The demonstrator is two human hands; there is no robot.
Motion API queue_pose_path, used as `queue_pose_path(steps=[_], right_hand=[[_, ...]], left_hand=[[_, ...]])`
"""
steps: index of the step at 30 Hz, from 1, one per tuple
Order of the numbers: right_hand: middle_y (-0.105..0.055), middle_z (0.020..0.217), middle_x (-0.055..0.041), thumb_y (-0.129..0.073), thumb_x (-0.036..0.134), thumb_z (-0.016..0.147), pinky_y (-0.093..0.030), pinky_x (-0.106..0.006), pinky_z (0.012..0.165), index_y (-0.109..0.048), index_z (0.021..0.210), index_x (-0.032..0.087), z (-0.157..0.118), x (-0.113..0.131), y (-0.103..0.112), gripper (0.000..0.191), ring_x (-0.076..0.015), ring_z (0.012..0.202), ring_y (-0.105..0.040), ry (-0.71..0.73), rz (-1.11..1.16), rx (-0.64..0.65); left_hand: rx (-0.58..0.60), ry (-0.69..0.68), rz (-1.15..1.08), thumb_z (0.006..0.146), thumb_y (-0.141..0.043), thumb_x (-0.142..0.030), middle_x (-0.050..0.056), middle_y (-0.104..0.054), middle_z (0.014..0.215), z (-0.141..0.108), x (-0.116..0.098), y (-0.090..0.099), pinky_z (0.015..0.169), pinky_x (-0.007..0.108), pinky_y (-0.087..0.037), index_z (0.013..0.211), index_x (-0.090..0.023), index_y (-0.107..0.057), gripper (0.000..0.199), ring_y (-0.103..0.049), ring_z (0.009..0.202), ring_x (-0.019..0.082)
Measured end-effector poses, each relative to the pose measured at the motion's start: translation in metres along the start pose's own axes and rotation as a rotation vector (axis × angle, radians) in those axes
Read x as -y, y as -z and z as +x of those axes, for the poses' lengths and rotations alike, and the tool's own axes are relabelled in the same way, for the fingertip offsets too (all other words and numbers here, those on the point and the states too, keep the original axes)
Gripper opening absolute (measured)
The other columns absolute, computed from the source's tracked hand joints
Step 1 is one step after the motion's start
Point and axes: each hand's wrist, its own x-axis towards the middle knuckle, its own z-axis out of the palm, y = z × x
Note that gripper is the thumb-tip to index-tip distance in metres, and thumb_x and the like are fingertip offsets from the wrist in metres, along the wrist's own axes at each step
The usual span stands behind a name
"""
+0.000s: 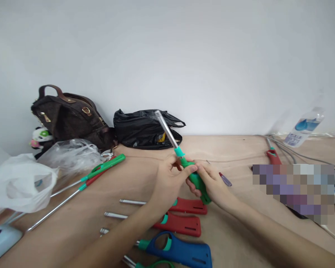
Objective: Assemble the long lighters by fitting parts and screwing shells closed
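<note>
A green gas lighter [197,181] with a long metal tube is held up above the table, tilted with its tip toward the upper left. My left hand [170,178] grips it near the trigger end, thumb pressed on the green body. Around the lower handle, my right hand [209,180] is closed, its thumb close to the left thumb. Below my arms lie a red lighter [194,206], a second red lighter [185,225], a blue lighter [184,250] and part of a green one [162,264]. My left forearm covers parts of their tubes.
A brown backpack [72,119], black plastic bag [136,128] and white bag [19,182] stand at the back and left. More lighters [103,167] lie there. A small purple screwdriver-like tool [226,179] is right of my hands. A bottle [304,126] and cables sit far right.
</note>
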Motion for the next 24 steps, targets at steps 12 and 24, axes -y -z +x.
queue_pose_path(steps=[12,24], right_hand=[[-0.037,0.049,0.0097,-0.055,0.052,0.088,-0.022,-0.016,0.031,-0.055,0.079,0.017,0.004,0.001,0.011,0.036,-0.0042,0.033,-0.019,-0.395,0.646,0.242],[-0.047,0.049,0.0057,-0.054,0.059,0.086,-0.028,-0.017,0.033,-0.054,0.075,0.016,0.004,-0.007,0.006,0.044,-0.0045,0.033,-0.031,-0.361,0.439,0.152]], left_hand=[[0.083,-0.161,0.085,0.088,-0.054,-0.035,0.002,-0.058,0.069,-0.001,-0.005,0.011,0.074,0.029,-0.047,0.08,-0.017,-0.069,0.025,-0.056,0.074,0.017],[0.206,0.004,0.335,0.087,-0.056,-0.044,-0.001,-0.055,0.05,0.009,-0.003,0.01,0.044,0.021,-0.033,0.059,-0.016,-0.053,0.039,-0.051,0.048,0.012]])
